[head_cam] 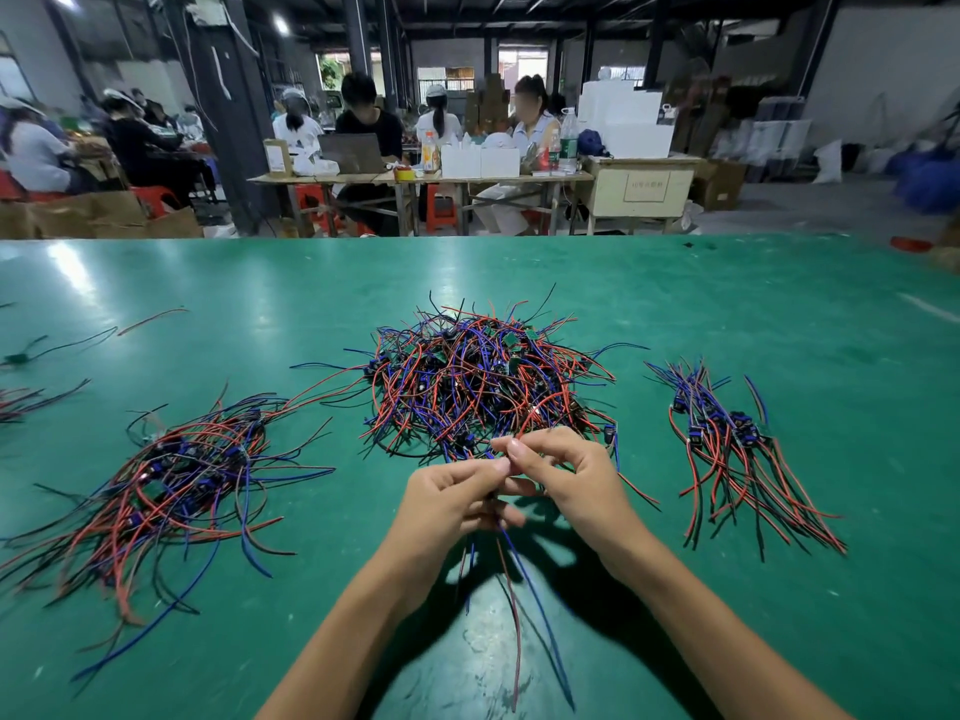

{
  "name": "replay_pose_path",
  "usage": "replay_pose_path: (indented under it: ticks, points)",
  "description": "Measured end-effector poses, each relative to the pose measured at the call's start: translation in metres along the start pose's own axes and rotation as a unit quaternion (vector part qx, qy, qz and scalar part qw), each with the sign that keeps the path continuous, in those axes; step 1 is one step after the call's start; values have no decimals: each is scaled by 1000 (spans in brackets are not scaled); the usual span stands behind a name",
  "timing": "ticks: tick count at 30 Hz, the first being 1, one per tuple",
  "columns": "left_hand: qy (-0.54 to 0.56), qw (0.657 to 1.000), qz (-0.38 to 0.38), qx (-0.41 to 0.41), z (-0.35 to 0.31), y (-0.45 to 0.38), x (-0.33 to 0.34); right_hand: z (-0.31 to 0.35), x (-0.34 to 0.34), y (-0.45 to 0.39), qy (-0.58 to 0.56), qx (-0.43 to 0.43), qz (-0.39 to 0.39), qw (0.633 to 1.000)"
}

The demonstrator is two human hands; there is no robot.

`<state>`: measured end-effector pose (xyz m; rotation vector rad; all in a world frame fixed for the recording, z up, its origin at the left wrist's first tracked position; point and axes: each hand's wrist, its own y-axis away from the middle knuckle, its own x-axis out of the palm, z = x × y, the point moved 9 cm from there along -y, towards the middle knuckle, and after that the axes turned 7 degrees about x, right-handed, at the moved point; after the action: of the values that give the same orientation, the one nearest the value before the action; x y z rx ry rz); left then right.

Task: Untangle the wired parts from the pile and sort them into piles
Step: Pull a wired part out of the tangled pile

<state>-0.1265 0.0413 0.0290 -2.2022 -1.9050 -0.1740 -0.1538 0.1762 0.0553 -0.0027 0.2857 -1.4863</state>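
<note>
A tangled pile (483,376) of red, blue and black wired parts with small green boards lies at the middle of the green table (779,304). A spread sorted pile (176,475) lies to the left. A smaller, tidier pile (727,444) lies to the right. Just in front of the tangled pile, my left hand (452,504) grips a wired part (511,574) whose blue, red and black wires hang down toward me. My right hand (566,475) meets the left and pinches the same part at its top. The part's body is hidden between my fingers.
A few loose wires (67,345) lie at the far left of the table, and more at the left edge (21,402). Beyond the table's far edge, several people sit at work tables (415,176) with boxes and bottles.
</note>
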Motion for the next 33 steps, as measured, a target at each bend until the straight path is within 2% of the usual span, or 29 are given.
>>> replay_pose_path:
  ticks: [3,7,11,15,20,23,26,28,31,33]
  points:
    - [1,1000,-30,1,3,-2,-5,-4,10,3,-41,33,27,998]
    - [-85,994,-51,38,-1,1,-9,-11,29,7,-78,66,61,993]
    - [-121,991,-32,43,-4,0,-5,-19,22,5,-104,113,13,988]
    - [-129,991,22,17,1,2,3,-25,-5,-2,-117,147,-44,981]
    - [-137,987,82,-15,9,6,14,-35,-37,-8,-170,191,-132,958]
    - [-128,987,95,-19,9,8,17,-41,-42,-6,-221,203,-149,942]
    - [-135,987,85,-13,7,8,14,-43,-37,-5,-276,205,-120,931]
    - [-133,989,66,-10,5,7,10,-39,-28,-9,-268,202,-63,940]
    - [-100,994,39,-14,5,4,2,-24,-4,-8,-160,167,71,970]
    - [-83,996,27,-24,6,3,-2,-15,8,-2,-88,115,122,982]
